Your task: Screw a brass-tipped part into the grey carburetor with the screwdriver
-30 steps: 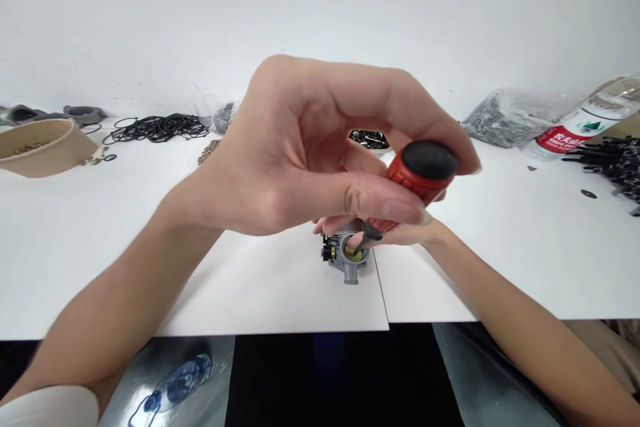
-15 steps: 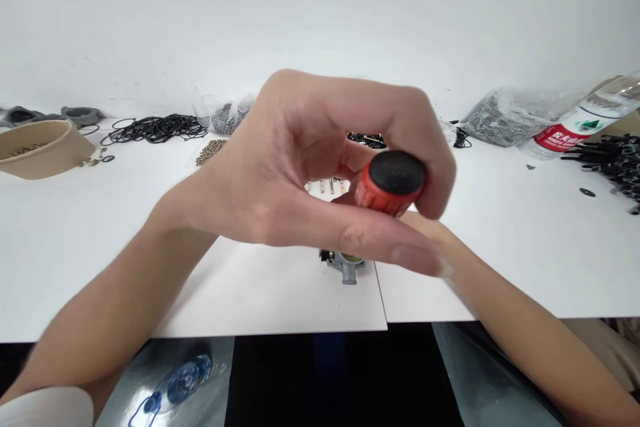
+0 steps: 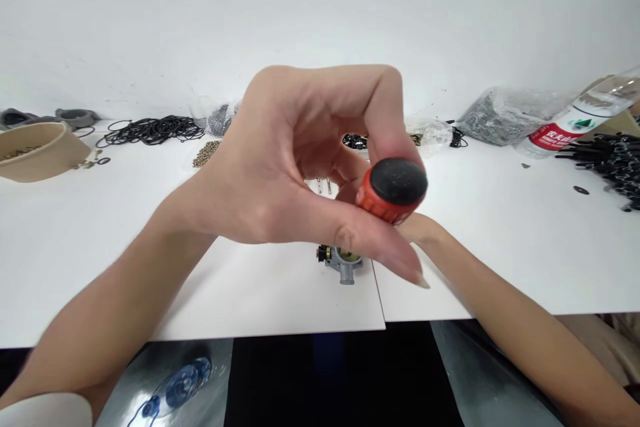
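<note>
Pinched between thumb and fingers of the left hand point(image 3: 280, 167), a red-handled screwdriver point(image 3: 393, 190) is held over a small metal carburetor point(image 3: 341, 261), the right hand point(image 3: 425, 230) largely hidden, its grip indiscernible.

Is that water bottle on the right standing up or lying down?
Lying down. The water bottle rests on its side on the white table, its red label sideways, beside the heap of black parts.

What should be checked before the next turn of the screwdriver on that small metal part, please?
1. Left hand grips the red screwdriver handle: ok.
2. Tip seated in the metal part: cannot tell, the hand hides it.
3. Right hand steadies the part: cannot tell, mostly hidden.
4. Part rests on the white table: ok.
5. Part stands apart from the black rings: ok.
</note>
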The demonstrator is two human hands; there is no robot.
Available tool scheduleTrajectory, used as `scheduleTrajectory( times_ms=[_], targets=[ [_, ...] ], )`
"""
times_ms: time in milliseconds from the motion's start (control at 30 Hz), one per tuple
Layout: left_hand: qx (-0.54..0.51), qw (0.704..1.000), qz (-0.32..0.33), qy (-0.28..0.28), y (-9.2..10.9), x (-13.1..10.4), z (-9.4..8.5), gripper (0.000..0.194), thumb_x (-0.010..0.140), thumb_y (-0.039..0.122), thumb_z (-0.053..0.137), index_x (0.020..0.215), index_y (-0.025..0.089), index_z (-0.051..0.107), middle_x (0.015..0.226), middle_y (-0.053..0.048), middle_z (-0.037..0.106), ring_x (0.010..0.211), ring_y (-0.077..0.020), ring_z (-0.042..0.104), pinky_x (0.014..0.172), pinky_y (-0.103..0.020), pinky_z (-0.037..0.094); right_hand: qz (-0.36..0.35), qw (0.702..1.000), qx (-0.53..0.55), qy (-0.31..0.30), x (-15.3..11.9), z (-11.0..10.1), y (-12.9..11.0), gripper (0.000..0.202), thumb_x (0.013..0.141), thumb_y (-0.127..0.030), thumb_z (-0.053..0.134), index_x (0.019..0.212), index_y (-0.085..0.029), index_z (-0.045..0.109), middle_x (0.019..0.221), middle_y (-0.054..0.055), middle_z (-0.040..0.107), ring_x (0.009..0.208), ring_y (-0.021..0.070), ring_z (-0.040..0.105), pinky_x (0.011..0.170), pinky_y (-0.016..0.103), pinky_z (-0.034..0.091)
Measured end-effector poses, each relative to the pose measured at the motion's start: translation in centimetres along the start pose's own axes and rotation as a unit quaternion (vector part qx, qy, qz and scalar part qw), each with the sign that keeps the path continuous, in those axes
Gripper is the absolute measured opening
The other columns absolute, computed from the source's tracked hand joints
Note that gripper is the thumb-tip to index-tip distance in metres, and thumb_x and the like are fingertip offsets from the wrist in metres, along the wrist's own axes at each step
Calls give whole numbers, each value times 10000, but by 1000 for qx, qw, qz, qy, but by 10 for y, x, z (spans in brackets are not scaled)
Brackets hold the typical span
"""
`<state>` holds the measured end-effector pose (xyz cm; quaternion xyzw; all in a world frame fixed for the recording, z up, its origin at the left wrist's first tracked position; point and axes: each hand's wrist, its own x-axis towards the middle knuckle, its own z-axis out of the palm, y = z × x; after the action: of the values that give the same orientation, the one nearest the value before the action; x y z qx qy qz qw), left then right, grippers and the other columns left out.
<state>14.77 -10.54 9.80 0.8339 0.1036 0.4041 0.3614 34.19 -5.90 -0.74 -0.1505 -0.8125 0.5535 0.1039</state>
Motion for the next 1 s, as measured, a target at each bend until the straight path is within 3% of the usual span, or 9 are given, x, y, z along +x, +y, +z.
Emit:
scheduleTrajectory(
  times_ms=[133,300,533,667,833,1000],
  targets=[
    [23,1000,15,-9,4,1,0,381,856,513,571,807,135,555,807,2,646,690,-90,627,461,-221,544,-18,1000,11,-8,2,1,1,414,887,-237,561,1294,-160,545,1354,102,521,1245,254,472,1082,450,369],
    [55,998,15,1,8,1,0,475,883,530,448,878,74,581,867,-20,661,757,-108,650,512,-246,592,-7,1000,5,-17,2,1,8,451,909,-194,537,1349,-103,501,1311,107,556,1177,218,513,1059,422,398],
    [22,1000,21,-8,13,4,-5,411,925,353,487,940,-34,626,864,-92,685,787,-158,672,499,-277,600,2,1000,3,-4,1,1,11,402,900,-221,579,1287,-120,539,1344,103,530,1253,236,472,1092,418,374],
    [4,997,23,-73,9,1,-10,407,917,393,532,1070,34,649,919,-51,709,801,-180,703,543,-287,629,16,1000,7,-2,0,2,9,333,887,-199,566,1206,-105,572,1302,119,550,1205,250,508,1046,430,421],
    [59,997,50,3,-7,-11,-3,535,825,553,631,1167,142,628,902,-48,655,901,-221,703,580,-266,629,10,1000,13,-6,0,1,3,408,888,-198,564,1291,-140,530,1378,111,500,1269,252,461,1071,426,395],
    [54,997,54,1,-10,-11,0,439,824,485,671,1108,156,613,848,-20,612,873,-180,686,573,-244,603,14,1000,11,-8,0,0,4,429,883,-176,563,1309,-149,521,1391,114,490,1257,248,469,1075,433,386]
  ],
)
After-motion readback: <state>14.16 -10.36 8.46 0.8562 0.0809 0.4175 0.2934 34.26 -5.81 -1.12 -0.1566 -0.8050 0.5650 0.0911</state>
